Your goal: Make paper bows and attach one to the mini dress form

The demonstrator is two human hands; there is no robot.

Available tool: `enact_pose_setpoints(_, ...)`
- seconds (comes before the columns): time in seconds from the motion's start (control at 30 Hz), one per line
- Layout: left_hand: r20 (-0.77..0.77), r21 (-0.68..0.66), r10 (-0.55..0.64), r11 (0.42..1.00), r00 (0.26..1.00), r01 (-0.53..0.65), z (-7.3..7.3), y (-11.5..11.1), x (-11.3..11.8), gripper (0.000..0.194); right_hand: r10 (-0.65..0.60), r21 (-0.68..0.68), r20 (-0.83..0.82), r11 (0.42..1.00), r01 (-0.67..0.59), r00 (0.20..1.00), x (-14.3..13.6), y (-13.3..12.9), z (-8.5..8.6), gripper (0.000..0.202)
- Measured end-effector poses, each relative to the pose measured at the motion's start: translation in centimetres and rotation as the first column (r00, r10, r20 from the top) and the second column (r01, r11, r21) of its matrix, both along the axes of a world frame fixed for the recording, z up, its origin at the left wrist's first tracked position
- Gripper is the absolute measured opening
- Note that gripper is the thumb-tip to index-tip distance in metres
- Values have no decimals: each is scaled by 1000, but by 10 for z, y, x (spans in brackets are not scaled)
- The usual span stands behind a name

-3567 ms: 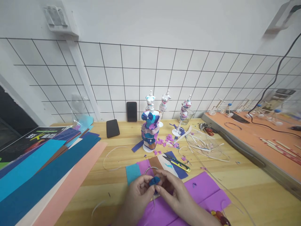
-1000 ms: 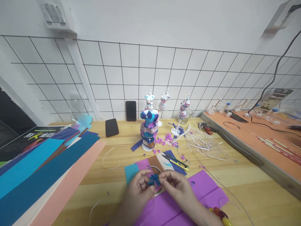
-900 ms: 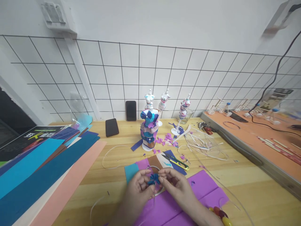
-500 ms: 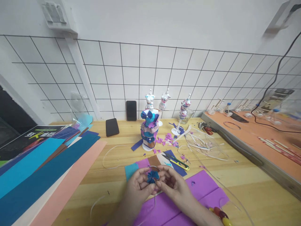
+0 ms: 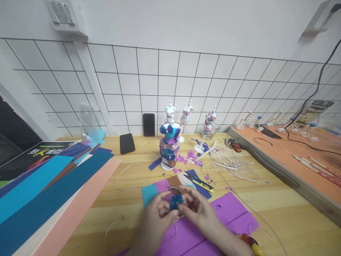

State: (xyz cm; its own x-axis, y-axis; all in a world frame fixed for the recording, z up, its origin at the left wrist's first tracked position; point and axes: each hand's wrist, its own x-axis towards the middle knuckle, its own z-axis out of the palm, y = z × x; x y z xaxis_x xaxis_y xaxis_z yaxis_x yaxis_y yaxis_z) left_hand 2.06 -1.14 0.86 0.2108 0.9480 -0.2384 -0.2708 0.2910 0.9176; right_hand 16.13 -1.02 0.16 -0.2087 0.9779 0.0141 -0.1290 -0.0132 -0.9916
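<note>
A small blue pleated paper bow (image 5: 176, 201) is pinched between my two hands over the purple paper (image 5: 234, 213). My left hand (image 5: 157, 217) closes on its left side, with the thumb and fingers near its lower edge. On its other side, my right hand (image 5: 198, 209) presses thumb and fingers against it. A thin pale cord (image 5: 174, 187) loops behind the bow, and its end hangs below my fingers. Just beyond lie paper pieces in turquoise (image 5: 149, 195), brown and navy, with yellow-handled thread snips (image 5: 204, 184) on them.
A small dress form (image 5: 169, 149) in coloured paper stands ahead, with several slimmer forms (image 5: 210, 121) behind. Long paper strips (image 5: 66, 181) cover the left side. Two phones (image 5: 127, 143), purple scraps (image 5: 191, 155) and tangled cord (image 5: 229, 160) lie farther back. An orange board (image 5: 282, 153) borders the right.
The bow has shifted slightly right and turned, so more of its pleated face shows. My right thumb now presses at its centre. The other things stay where they were.
</note>
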Motion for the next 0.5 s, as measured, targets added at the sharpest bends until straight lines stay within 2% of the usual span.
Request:
enact_pose_setpoints(0.23, -18, 64, -1, 998, 1000, 2, 6, -1, -3, 34, -21, 18, 19, 1000, 21, 1000, 3, 2, -4, 45)
enact_pose_setpoints(0.5, -91, 94, 57, 994, 994, -48, -3, 5, -6, 36, -8, 32, 46, 999, 6, 999, 3, 0, -3, 44)
